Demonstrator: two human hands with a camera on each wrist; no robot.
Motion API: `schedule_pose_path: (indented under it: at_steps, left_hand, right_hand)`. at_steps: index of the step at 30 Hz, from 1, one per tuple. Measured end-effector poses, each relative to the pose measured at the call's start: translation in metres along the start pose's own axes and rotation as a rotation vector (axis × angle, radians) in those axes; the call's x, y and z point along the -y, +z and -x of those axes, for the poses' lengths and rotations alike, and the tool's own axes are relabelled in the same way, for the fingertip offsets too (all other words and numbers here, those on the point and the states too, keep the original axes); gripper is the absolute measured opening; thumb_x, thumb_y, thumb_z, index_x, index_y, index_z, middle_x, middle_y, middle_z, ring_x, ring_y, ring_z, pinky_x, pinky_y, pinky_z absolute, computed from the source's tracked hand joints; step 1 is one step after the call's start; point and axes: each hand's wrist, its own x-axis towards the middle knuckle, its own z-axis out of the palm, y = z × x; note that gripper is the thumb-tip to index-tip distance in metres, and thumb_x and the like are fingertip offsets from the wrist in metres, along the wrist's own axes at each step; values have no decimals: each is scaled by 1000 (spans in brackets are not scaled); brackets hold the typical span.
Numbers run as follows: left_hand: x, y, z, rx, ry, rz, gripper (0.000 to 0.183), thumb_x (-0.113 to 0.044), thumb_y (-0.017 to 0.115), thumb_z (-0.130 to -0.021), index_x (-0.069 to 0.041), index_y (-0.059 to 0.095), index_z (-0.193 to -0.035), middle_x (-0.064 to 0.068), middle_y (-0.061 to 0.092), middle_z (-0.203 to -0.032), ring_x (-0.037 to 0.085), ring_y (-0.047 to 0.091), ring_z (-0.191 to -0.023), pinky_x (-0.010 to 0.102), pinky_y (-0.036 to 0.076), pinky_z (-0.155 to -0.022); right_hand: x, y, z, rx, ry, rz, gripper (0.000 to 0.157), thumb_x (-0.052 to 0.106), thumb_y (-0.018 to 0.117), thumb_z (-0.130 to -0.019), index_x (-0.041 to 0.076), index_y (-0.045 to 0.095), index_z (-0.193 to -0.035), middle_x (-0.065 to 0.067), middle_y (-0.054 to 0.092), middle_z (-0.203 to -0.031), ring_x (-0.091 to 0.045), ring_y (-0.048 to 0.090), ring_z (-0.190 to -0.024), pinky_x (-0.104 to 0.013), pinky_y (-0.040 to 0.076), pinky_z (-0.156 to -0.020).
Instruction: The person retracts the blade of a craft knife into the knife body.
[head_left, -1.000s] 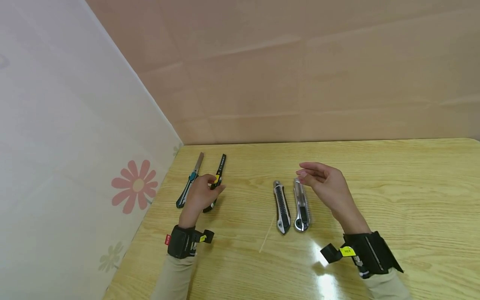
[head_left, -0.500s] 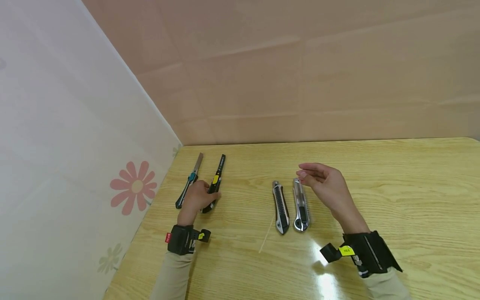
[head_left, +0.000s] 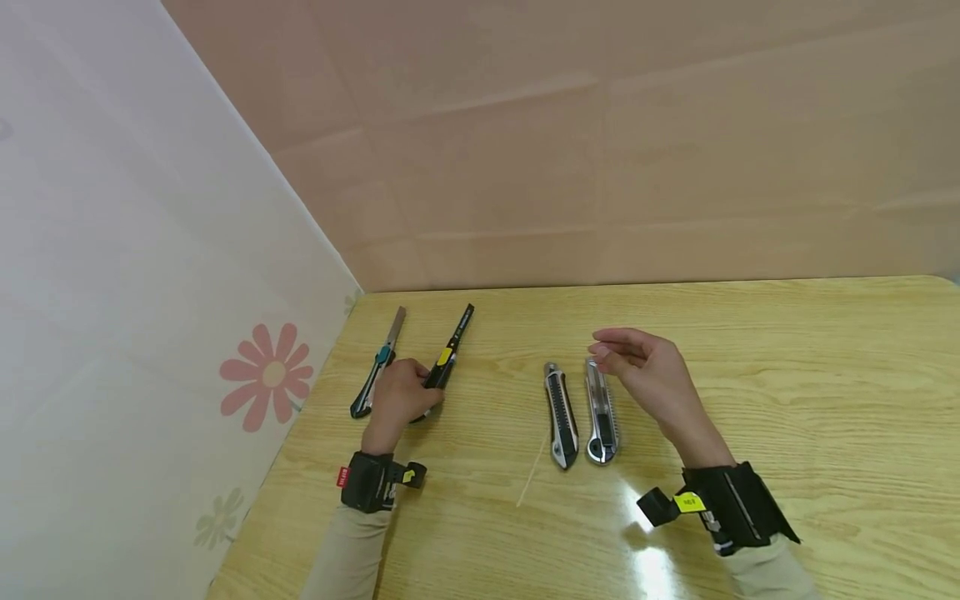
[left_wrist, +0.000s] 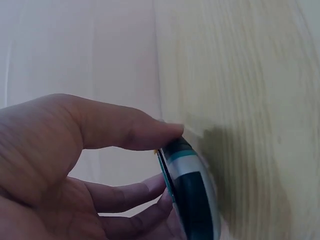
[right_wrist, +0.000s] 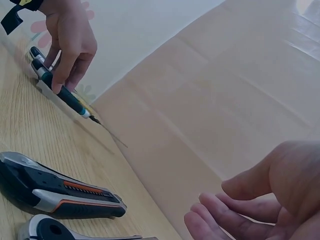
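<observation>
My left hand [head_left: 399, 393] pinches a black utility knife [head_left: 446, 357] with a yellow slider, its dark blade out and pointing away from me. In the left wrist view, the thumb presses one side of the knife's handle [left_wrist: 195, 200], with fingers behind. A shadow falls on the wood beside it. To the left lies a second utility knife [head_left: 382, 355] with a teal slider and its blade out, partly hidden by the hand. My right hand [head_left: 660, 379] hovers with loosely bent fingers, thumb apart, holding nothing. Its fingertips overlap the top of a silver utility knife [head_left: 602, 421].
Another utility knife [head_left: 561, 417], black and grey, lies just left of the silver one. A thin pale strip [head_left: 532, 471] is on the wooden table [head_left: 825, 400] near it. A flowered white wall covering [head_left: 150, 292] borders the table's left, a pinkish-brown one [head_left: 600, 167] its back.
My left hand has closed on the black utility knife and shifted it a little right, tilting its blade tip rightward. The right hand has stayed almost still.
</observation>
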Motion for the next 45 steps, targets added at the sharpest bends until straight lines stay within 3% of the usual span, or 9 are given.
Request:
schedule_pose_path:
  at_steps: [10,20,32,38,45]
  left_hand:
    - [-32,2,14,54,74,109,36,-17,82,-86,3,70,-114,12,69,-103,23,63,-83,37,52,-72]
    - [-59,4,31,79,179,255,38,-16,80,-91,2,64,-121,13,68,-109,15,61,-71,31,48,-60]
    - [-83,7,48,115,216,296,41,-22,81,-91,-4,60,-122,7,68,-108,12,62,-73,31,51,-61]
    - [-93,10,55,159,256,308,42,-22,83,-89,-5,59,-119,6,67,-106,9,63,-73,29,52,-59]
    - [-100,19,62,193,308,307,45,-23,84,-87,-4,59,-119,7,67,-109,7,63,-72,26,53,-58]
  right_hand:
    - [-1,6,1,22,6,31,32,16,65,-103,1,65,-132,-19,68,-122,-30,68,-107,-30,58,-89]
    - [-2,13,1,66,-10,46,30,12,66,-102,1,67,-129,-21,69,-122,-40,68,-109,-38,59,-86]
    - [-1,14,1,88,-7,42,28,9,62,-103,1,66,-129,-18,70,-123,-40,68,-109,-44,59,-88]
    - [0,19,1,115,6,42,28,15,65,-103,4,68,-128,-16,69,-125,-36,71,-106,-51,56,-93]
    - [1,26,1,181,-14,-20,39,26,65,-104,-2,65,-131,-20,70,-123,-36,70,-110,-49,57,-94]
